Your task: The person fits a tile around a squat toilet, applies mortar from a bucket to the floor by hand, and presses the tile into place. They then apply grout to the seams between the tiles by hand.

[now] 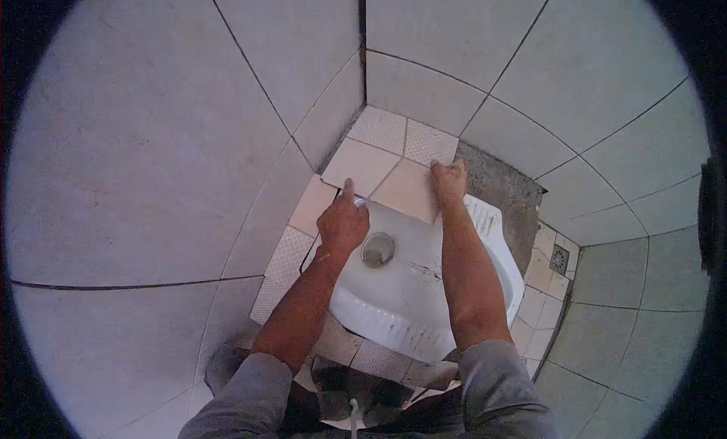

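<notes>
My left hand [343, 223] touches the front edge of a pale floor tile [361, 165], its index finger stretched out onto the tile and its thumb apart. The other fingers of that hand are mostly hidden. On the right, my right hand [452, 183] has its fingers curled at the right edge of a neighbouring pinkish floor tile [407, 188]. Both tiles lie side by side at the back of a white squat toilet [409, 295], and the pinkish one reaches over its rim. Below my left hand the drain hole [378, 250] of the toilet shows.
Two textured tiles [379, 129] sit in the back corner. Bare grey mortar [503, 189] runs along the right of the toilet. A floor drain [559, 259] is set among small tiles farther right. Tiled walls [151, 136] stand close on both sides.
</notes>
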Tool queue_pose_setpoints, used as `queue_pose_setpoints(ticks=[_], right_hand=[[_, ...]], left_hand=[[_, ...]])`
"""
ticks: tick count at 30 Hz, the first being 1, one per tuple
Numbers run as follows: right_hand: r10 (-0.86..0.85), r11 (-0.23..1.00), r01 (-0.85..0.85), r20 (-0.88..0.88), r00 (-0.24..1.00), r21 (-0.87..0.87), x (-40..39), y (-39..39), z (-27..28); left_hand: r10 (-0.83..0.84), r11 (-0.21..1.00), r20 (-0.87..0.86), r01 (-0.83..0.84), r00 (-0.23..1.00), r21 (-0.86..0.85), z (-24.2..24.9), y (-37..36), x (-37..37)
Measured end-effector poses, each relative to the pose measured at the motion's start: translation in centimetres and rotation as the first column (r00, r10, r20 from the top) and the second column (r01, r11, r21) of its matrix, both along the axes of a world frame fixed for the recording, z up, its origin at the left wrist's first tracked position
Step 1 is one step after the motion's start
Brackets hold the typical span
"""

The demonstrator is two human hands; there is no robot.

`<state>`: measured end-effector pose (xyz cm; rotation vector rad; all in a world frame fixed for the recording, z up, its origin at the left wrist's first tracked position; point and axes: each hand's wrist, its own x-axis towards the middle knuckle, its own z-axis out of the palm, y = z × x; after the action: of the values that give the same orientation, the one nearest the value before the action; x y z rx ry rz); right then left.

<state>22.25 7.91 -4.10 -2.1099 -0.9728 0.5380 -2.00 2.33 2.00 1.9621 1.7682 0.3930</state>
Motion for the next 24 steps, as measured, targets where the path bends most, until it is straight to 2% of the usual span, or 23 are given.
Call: queue_pose_setpoints(ticks=[2,3,5,9,11,14,18,21,24], right_hand=[[-0.067,0.990,0.074,0.060,0.996,-0.119,-1.1,-0.1,3.5],[-0.065,0.990,0.072,0.065,0.996,-0.119,-0.9,-0.1,3.8],[-0.016,0.984,0.027,0.063,0.998,-0.179,-0.8,-0.2,4.1],[-0.005,0.985,0.014,0.052,0.999,-0.170,-1.0,0.0,4.1],[-0.030,0.972,0.042,0.054,0.998,-0.232,-1.2,0.1,4.6],[-0.046,0.972,0.055,0.047,0.998,-0.228,-0.9,0.2,4.1],[-0.052,0.980,0.062,0.058,0.997,-0.190,-1.1,-0.3,4.7],[-0.002,0.980,0.027,0.125,0.992,-0.197,-0.1,-0.2,2.8],[-0.008,0.993,0.015,0.063,0.998,-0.113,0.8,-0.8,2.3]], left_hand=[[0.016,0.985,-0.122,-0.036,0.992,-0.168,1.5,0.4,0.7],[0.018,0.985,-0.117,-0.038,0.993,-0.168,1.4,0.7,0.8],[-0.008,0.996,-0.172,-0.008,0.985,-0.088,0.9,1.1,0.8],[-0.051,0.998,-0.190,0.044,0.981,-0.039,0.7,1.8,-0.2],[-0.088,0.996,-0.184,0.090,0.979,0.002,0.3,2.0,-0.6],[-0.127,0.992,-0.215,0.119,0.968,-0.047,1.1,2.5,-0.6],[-0.145,0.989,-0.244,0.143,0.959,-0.025,1.6,2.6,-0.8],[-0.188,0.975,-0.260,0.212,0.947,0.068,2.3,2.8,-1.3],[-0.263,0.953,-0.357,0.298,0.896,0.047,3.3,2.8,-1.7]])
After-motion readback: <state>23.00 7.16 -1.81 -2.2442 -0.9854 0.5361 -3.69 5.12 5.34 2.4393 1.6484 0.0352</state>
